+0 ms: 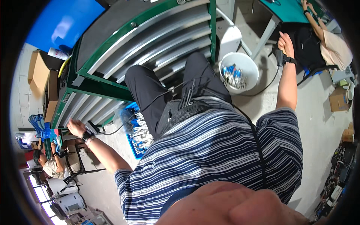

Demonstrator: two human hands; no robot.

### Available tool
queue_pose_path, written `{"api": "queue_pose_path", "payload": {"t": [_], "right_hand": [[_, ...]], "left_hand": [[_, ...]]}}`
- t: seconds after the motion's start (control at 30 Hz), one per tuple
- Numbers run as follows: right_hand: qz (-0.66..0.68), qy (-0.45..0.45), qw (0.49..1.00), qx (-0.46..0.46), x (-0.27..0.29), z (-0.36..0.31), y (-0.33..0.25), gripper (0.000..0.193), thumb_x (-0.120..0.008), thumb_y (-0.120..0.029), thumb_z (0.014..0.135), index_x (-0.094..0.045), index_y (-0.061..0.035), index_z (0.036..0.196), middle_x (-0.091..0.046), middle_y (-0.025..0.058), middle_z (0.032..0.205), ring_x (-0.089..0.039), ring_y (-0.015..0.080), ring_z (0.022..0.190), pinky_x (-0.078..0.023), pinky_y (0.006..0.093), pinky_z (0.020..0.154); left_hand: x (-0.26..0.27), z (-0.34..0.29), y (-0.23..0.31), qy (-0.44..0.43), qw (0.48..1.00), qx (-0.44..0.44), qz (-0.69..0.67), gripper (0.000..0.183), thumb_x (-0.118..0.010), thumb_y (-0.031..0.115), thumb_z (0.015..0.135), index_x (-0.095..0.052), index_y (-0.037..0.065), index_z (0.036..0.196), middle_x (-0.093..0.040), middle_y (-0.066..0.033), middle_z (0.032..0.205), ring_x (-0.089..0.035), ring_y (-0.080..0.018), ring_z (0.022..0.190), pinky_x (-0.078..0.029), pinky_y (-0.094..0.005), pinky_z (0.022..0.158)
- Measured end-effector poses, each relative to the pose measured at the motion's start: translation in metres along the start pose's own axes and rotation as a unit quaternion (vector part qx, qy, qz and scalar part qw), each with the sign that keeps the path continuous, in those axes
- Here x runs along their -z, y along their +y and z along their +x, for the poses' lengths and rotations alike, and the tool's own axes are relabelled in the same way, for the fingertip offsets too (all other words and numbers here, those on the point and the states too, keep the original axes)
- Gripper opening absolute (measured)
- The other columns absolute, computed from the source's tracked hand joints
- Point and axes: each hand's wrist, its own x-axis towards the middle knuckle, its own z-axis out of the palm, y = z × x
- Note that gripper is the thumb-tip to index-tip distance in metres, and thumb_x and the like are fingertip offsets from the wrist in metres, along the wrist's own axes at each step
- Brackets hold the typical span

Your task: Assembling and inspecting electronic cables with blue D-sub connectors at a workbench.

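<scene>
My left hand (76, 128) is held out to the left beside the drawer fronts of a green cabinet (84, 107). Its fingers are slightly bent and apart, with nothing seen in them. Out to the right, my right hand (286, 43) is raised beyond a white bucket (253, 71), its fingers loosely stretched and no object visible in them. Blue and silver pieces (234, 78) lie in that bucket. By my left leg stands a blue basket (136, 150) full of white and silver parts (141, 131), too small to name. Each wrist wears a strapped black device with a cable.
A large green cabinet with silver drawers (157, 41) stands right before my knees. Cables run across my lap. Seated people (56, 167) work at the left and another (335, 48) at the far right by a black chair (309, 47). Cardboard boxes (339, 99) sit at right.
</scene>
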Motion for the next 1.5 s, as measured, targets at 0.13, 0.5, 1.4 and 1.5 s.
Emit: {"api": "queue_pose_path", "payload": {"t": [0.13,0.5,1.4,1.5], "right_hand": [[-0.184,-0.245,0.942,0.135,-0.191,-0.016,-0.066,0.019,-0.061,-0.024,0.104,-0.058,-0.0077,0.113,-0.048,-0.0038,0.084,-0.042,0.0026,0.065,-0.033,0.0189,0.056],[-0.106,-0.600,0.587,0.533,-0.475,-0.207,-0.057,0.085,-0.084,-0.047,0.077,-0.050,-0.0224,0.151,-0.031,0.0226,0.161,-0.033,0.0449,0.145,-0.025,0.0552,0.120],[-0.544,-0.455,0.191,0.678,-0.551,0.038,0.032,0.047,-0.044,-0.028,0.101,-0.048,-0.0417,0.146,-0.035,0.0044,0.163,-0.034,0.0344,0.149,-0.039,0.0497,0.111],[-0.606,-0.347,-0.054,0.714,-0.552,0.047,0.028,0.053,-0.045,-0.031,0.100,-0.044,-0.0361,0.152,-0.028,0.0048,0.167,-0.023,0.0351,0.154,-0.035,0.0530,0.114]], "left_hand": [[-0.213,-0.076,0.184,-0.215,0.970,-0.081,-0.078,0.027,-0.058,0.013,0.104,-0.055,0.006,0.129,-0.054,-0.0018,0.099,-0.051,-0.0093,0.083,-0.044,-0.0242,0.071],[-0.376,-0.323,0.283,-0.549,0.616,-0.559,-0.082,0.093,-0.089,0.048,0.070,-0.049,0.026,0.150,-0.014,-0.0267,0.166,-0.024,-0.0467,0.151,-0.036,-0.0626,0.112],[-0.526,-0.105,0.094,-0.638,0.496,-0.539,0.238,0.052,-0.061,0.016,0.093,-0.055,0.024,0.144,-0.048,-0.0015,0.155,-0.054,-0.0222,0.132,-0.028,-0.0459,0.125],[-0.520,-0.117,0.126,-0.553,0.416,-0.703,0.165,0.056,-0.061,0.015,0.093,-0.053,0.031,0.146,-0.045,-0.0013,0.157,-0.052,-0.0233,0.134,-0.025,-0.0503,0.126]]}}
